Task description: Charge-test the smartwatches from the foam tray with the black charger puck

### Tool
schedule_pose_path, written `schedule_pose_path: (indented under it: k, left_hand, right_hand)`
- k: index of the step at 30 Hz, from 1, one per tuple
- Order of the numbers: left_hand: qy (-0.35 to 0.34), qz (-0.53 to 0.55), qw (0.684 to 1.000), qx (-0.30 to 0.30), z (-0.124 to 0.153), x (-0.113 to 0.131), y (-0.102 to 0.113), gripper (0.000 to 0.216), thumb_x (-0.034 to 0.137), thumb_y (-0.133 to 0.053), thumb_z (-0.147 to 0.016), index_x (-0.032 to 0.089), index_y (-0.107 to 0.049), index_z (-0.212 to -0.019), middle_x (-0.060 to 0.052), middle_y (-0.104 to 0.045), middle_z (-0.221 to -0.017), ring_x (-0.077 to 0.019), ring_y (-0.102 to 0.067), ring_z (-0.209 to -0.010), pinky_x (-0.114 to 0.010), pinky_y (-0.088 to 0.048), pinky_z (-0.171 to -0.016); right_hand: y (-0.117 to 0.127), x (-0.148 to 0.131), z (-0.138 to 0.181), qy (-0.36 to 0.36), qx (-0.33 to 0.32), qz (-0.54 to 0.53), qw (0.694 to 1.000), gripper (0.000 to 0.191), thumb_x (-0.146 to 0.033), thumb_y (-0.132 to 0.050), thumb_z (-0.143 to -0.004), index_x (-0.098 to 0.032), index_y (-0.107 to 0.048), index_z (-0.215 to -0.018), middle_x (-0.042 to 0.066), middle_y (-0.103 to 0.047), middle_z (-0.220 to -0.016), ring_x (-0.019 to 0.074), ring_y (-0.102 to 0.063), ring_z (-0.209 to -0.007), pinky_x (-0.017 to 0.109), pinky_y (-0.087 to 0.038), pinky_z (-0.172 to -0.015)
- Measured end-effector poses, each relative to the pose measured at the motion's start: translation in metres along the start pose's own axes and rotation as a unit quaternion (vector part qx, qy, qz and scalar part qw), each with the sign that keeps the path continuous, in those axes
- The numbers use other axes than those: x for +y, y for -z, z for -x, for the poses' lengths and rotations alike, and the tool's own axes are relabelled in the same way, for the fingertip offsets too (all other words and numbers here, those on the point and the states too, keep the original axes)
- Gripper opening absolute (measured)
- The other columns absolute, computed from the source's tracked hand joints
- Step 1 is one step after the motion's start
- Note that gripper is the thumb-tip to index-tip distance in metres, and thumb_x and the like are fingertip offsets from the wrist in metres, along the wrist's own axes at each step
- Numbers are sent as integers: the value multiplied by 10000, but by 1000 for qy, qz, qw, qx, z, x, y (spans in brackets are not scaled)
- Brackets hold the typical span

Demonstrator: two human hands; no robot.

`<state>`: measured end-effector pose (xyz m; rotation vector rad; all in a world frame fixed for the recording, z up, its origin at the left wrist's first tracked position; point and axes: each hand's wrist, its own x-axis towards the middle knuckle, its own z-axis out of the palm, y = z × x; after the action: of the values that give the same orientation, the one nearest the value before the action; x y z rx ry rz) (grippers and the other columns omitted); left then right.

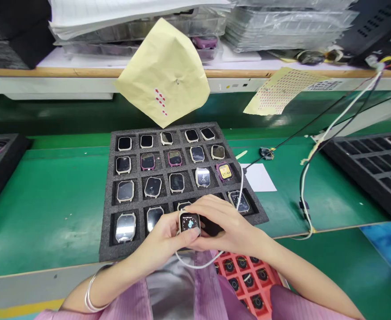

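Centrally in the head view, the left hand (169, 233) and right hand (227, 223) have fingers closed around a lit watch (189, 221), held over the near side of a grey foam tray (105, 238) of other watches (125, 191); a white cable (197, 267) loops below the hands.

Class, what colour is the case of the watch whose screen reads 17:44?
The case is purple; the head view shows it best.
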<state>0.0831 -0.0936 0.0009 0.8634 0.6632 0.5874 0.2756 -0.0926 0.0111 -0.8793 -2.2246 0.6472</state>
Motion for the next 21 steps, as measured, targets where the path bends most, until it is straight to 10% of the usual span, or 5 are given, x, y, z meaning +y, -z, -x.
schedule_pose_path:
  k: [21]
  left_hand:
    - [16,-4,999,-28,0,0,-3,143,256,-662,-860,138,-636,-936,-14,-622,-799,-139,-628,-739,-254,-559,-714]
  right_hand:
    - [2,-5,5,23,4,39,999,533,-311,-768,-824,-133,-509,-1255,133,-686,-1075,238,-641,-927,414,-529,-800]
